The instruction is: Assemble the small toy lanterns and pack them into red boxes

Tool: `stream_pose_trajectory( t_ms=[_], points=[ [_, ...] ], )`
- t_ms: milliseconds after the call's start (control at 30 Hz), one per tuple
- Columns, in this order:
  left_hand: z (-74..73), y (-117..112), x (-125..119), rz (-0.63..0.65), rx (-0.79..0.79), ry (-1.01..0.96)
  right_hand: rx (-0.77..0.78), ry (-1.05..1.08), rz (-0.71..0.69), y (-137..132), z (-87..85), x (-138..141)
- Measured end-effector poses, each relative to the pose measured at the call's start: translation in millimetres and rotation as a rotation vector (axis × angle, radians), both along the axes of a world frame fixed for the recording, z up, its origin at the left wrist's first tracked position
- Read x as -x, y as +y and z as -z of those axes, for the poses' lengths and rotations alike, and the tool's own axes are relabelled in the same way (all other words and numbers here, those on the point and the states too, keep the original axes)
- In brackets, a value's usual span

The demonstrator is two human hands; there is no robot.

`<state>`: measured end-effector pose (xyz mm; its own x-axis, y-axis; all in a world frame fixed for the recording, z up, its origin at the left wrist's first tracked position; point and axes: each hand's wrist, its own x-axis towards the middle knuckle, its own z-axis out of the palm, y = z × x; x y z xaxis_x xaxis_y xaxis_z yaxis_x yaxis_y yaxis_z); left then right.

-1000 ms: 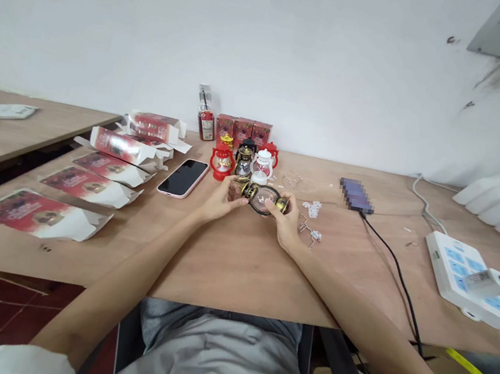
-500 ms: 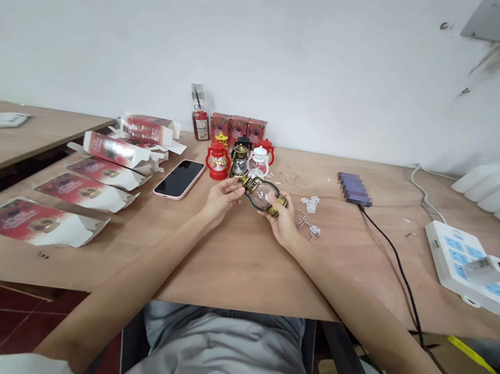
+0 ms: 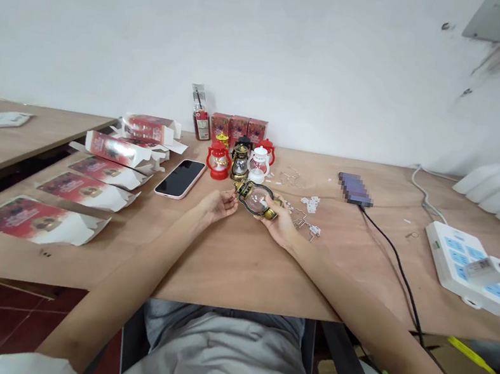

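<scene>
A small bronze lantern point(image 3: 254, 201) with a clear globe lies tilted on its side between my hands, above the table. My right hand point(image 3: 282, 225) is wrapped round its base end. My left hand point(image 3: 220, 205) is at the lantern's top end, thumb and fingertips pinched together; what they pinch is too small to make out. Just behind stand more lanterns: a red one point(image 3: 219, 162), a bronze one point(image 3: 239, 164) and a white one point(image 3: 258, 164), with others partly hidden behind them. To the right lie thin metal wire pieces point(image 3: 302, 221) and small white bits point(image 3: 310, 203).
Flattened red-and-white boxes point(image 3: 78, 189) lie at left beside a phone point(image 3: 180, 178). Closed red boxes point(image 3: 238, 127) and a bottle point(image 3: 201, 120) stand by the wall. At right are a second phone point(image 3: 355, 189) on a cable and a power strip point(image 3: 471, 265).
My left hand has drawn slightly left and down along the lantern's top end, its fingers less over it. The lantern has shifted a little left and lower, still in my right hand.
</scene>
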<state>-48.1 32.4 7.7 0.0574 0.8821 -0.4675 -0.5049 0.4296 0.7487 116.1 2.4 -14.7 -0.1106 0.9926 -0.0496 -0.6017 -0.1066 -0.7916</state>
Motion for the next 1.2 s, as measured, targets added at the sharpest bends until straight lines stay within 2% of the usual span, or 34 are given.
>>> stream_pose_trajectory(
  t_ms=[133, 267, 367, 433, 533, 633, 700, 800, 900, 967, 1067, 1133, 1200],
  points=[
    [-4.4, 0, 6, -0.017, -0.086, -0.016, -0.006, -0.023, -0.013, -3, -3.6, 0],
    [-16.0, -1, 15, -0.065, -0.393, 0.056, -0.047, -0.097, -0.012, -2, -3.8, 0],
    [-26.2, -3, 18, -0.088, -0.703, 0.268, -0.104, -0.198, 0.06, 4, 1.1, 0],
    [-32.7, -8, 17, -0.103, -0.886, 0.428, -0.206, -0.3, 0.088, 8, 6.1, 0],
    [-42.0, -18, 11, -0.101, -1.073, 0.654, -0.391, -0.441, 0.058, 11, 13.4, 0],
    [-49.3, -33, 9, -0.03, -1.253, 0.942, -0.463, -0.471, 0.014, 9, 16.4, 2],
    [-51.2, -43, 12, 0.064, -1.365, 1.174, -0.468, -0.458, 0.011, 8, 15.8, 3],
    [-48.1, -56, 22, 0.322, -1.437, 1.475, -0.457, -0.445, 0.041, 10, 14.7, 2],
    [-41.5, -62, 32, 0.575, -1.438, 1.587, -0.439, -0.445, 0.049, 15, 17.6, 2],
    [-39.3, -65, 37, 0.614, -1.441, 1.629, -0.425, -0.454, 0.041, 18, 21.0, 1],
    [-43.9, -74, 48, 0.587, -1.467, 1.722, -0.441, -0.497, 0.004, 18, 23.6, 0],
    [-51.2, -87, 63, 0.586, -1.471, 1.792, -0.489, -0.542, -0.012, 15, 22.4, 0],
    [-58.9, -103, 89, 0.559, -1.441, 1.856, -0.543, -0.598, 0.007, 11, 19.5, 0]
  ],
)
